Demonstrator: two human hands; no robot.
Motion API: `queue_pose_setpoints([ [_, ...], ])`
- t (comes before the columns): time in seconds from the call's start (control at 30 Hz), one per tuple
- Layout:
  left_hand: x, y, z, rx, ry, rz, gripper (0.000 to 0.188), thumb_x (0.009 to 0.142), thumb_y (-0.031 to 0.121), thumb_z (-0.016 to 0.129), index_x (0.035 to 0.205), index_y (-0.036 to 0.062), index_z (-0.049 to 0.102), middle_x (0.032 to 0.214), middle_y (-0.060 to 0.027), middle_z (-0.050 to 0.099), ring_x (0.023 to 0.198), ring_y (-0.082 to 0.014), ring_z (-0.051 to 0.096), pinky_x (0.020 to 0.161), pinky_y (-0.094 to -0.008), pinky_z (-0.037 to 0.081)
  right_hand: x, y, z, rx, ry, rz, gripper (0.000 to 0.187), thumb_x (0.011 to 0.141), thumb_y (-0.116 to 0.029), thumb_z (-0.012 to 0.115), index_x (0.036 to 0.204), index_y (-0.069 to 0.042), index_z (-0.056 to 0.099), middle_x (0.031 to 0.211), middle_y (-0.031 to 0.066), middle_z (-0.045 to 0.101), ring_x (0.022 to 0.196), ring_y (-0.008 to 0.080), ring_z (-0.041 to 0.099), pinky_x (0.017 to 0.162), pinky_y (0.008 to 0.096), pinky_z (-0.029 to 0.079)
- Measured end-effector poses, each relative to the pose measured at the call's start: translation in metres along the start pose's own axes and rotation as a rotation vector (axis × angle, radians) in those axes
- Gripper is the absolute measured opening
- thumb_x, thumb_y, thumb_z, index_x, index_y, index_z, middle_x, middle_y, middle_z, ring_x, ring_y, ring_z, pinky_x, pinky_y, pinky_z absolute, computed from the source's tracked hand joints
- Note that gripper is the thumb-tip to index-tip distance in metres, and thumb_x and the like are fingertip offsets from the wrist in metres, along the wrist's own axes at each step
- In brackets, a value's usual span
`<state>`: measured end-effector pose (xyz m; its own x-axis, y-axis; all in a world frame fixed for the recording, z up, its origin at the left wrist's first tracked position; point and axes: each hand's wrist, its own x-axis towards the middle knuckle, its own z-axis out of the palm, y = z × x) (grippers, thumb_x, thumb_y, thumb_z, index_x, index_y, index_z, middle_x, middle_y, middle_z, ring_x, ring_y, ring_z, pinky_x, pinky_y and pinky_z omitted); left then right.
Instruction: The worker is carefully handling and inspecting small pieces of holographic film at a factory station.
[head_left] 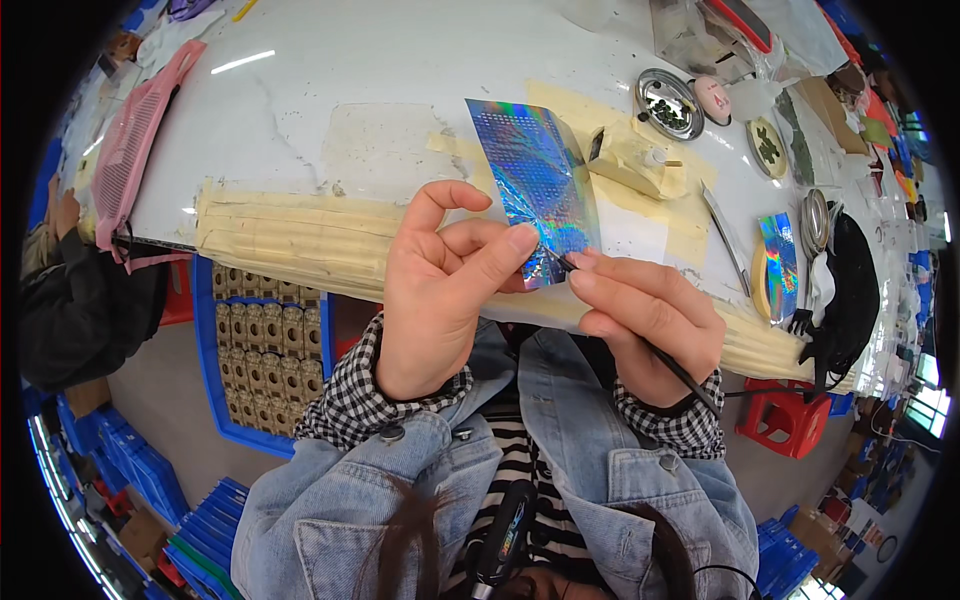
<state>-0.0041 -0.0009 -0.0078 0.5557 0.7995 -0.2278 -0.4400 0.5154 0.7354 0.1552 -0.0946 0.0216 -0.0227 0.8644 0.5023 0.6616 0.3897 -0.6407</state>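
Observation:
A shiny blue holographic sheet [535, 170] with rows of small marks stands tilted above the table edge. My left hand [440, 290] pinches its lower part between thumb and fingers. My right hand [655, 315] is closed around a thin dark tool [688, 382], whose slender tip meets the sheet beside my left thumb. Whether a small piece sits at that tip is too small to tell. Behind the sheet, on the right, a tape-covered block [635, 165] carries a small pale fitting.
Toward the right lie a metal dish [668, 105] of small dark pieces, a pointed metal tool [726, 240], another holographic strip [778, 265] and a black bag [850, 290]. Below the left table edge is a blue tray [213, 375] of metal parts. A pink basket [145, 140] stands near another person.

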Motion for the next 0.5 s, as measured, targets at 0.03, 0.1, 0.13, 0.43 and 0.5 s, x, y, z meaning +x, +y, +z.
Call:
queue_pose_setpoints([
  [0.03, 0.0, -0.0004, 0.0004, -0.008, -0.002, -0.001, 0.033, 0.086, 0.001, 0.064, 0.108, 0.0057, 0.041, 0.083, -0.0088, 0.067, 0.074, -0.0111, 0.063, 0.064, -0.0235, 0.053, -0.0005, 0.0001, -0.0015, 0.027, -0.01, 0.028, 0.033, 0.074, -0.005, 0.073, 0.106, -0.002, 0.066, 0.101, 0.0135, 0.066, 0.092, 0.0255, 0.065, 0.078, 0.0324, 0.055],
  [0.1, 0.0001, -0.0007, 0.0002, -0.019, -0.011, 0.0, 0.032, 0.086, 0.001, 0.064, 0.108, 0.0056, 0.041, 0.083, -0.0095, 0.067, 0.075, -0.0116, 0.064, 0.064, -0.024, 0.053, -0.001, 0.0004, -0.0017, 0.076, 0.0, 0.086, 0.03, 0.076, -0.004, 0.072, 0.106, -0.001, 0.066, 0.099, 0.013, 0.066, 0.091, 0.0245, 0.065, 0.077, 0.0317, 0.054],
  [0.13, 0.0002, -0.001, -0.0003, -0.022, -0.017, 0.002, 0.032, 0.086, 0.0, 0.064, 0.108, 0.0055, 0.041, 0.083, -0.0099, 0.067, 0.075, -0.0119, 0.064, 0.064, -0.0242, 0.053, -0.0011, 0.0007, -0.0017, 0.101, 0.005, 0.114, 0.028, 0.077, -0.003, 0.071, 0.105, -0.001, 0.066, 0.099, 0.0128, 0.066, 0.091, 0.024, 0.065, 0.077, 0.0313, 0.054],
  [0.43, 0.0003, -0.0021, -0.003, -0.034, -0.054, 0.015, 0.033, 0.086, 0.0, 0.063, 0.108, 0.0052, 0.04, 0.083, -0.0105, 0.067, 0.075, -0.0121, 0.064, 0.063, -0.0242, 0.053, -0.0049, 0.0099, 0.0025, 0.266, 0.067, 0.186, 0.022, 0.081, -0.004, 0.068, 0.103, 0.0, 0.067, 0.097, 0.0134, 0.067, 0.088, 0.0229, 0.065, 0.077, 0.0301, 0.052],
  [0.5, 0.0001, -0.0022, -0.0035, -0.026, -0.049, 0.016, 0.033, 0.086, 0.0, 0.063, 0.108, 0.0052, 0.04, 0.083, -0.0101, 0.067, 0.075, -0.0117, 0.064, 0.063, -0.024, 0.053, -0.0039, 0.0086, 0.0018, 0.249, 0.064, 0.164, 0.022, 0.081, -0.004, 0.069, 0.102, 0.0, 0.067, 0.097, 0.0132, 0.067, 0.088, 0.0228, 0.065, 0.077, 0.03, 0.052],
])
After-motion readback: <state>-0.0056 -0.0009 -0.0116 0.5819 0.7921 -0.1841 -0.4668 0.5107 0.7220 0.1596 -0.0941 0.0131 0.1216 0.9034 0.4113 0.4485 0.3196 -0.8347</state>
